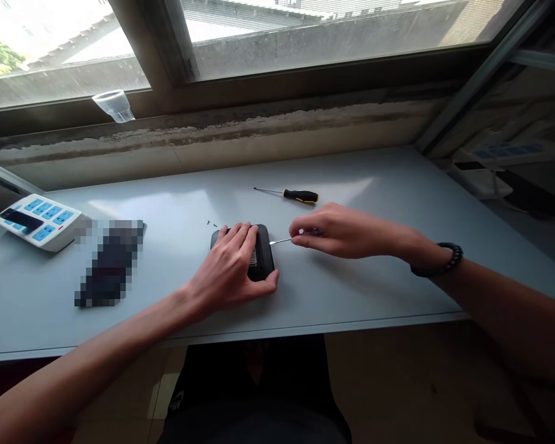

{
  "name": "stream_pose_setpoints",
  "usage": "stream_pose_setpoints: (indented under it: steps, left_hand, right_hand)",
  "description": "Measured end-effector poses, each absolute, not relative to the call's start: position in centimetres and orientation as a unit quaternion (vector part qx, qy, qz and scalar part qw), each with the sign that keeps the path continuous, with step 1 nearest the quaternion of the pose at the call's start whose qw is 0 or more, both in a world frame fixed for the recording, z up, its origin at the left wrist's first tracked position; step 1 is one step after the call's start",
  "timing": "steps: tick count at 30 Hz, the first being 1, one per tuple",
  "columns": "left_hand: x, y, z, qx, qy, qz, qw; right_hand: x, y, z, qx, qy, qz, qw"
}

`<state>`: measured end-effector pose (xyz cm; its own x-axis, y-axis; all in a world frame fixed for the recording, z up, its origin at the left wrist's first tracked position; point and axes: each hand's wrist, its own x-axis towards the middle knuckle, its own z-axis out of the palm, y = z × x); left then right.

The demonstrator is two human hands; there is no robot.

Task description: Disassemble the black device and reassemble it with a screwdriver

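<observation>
My left hand (226, 268) lies over a black rounded electronic device (264, 262), pressing it flat on the white table (203, 203) and hiding most of its top. My right hand (342, 231) pinches a thin precision screwdriver (280, 242), whose metal tip is close to the device's right edge. Just beyond the device, a black-and-yellow screwdriver (300, 196) lies on the table. Tiny screws (211, 222) sit left of the device. A dark beaded bracelet (439, 262) circles my right wrist.
A white power strip with blue sockets (39, 222) stands at the table's left, beside a pixelated dark object (110, 264). A window with a clear plastic cup (113, 105) on its ledge runs along the back. Another power strip (509, 151) lies beyond the right end.
</observation>
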<state>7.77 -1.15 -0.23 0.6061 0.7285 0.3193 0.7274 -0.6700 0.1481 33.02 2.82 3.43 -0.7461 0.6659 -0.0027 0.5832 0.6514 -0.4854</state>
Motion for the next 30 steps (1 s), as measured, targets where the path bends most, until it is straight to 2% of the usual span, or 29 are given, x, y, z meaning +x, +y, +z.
stream_pose_setpoints:
  steps: [5,11,22,30]
  left_hand:
    - [7.8,-1.2,0.1,0.899,0.404,0.172,-0.002]
    - [7.7,-1.0,0.6,0.916,0.368,0.153,-0.043]
    - [7.6,-1.0,0.3,0.918,0.347,0.171,-0.085]
    - [7.6,-1.0,-0.1,0.917,0.343,0.189,-0.077]
  right_hand:
    - [34.0,3.2,0.5,-0.354,-0.884,0.267,0.149]
    - [33.8,2.7,1.0,-0.326,-0.890,0.264,0.178]
    - [33.7,2.2,1.3,-0.274,-0.924,0.152,0.220]
    - [33.7,1.7,2.2,-0.271,-0.939,0.086,0.192]
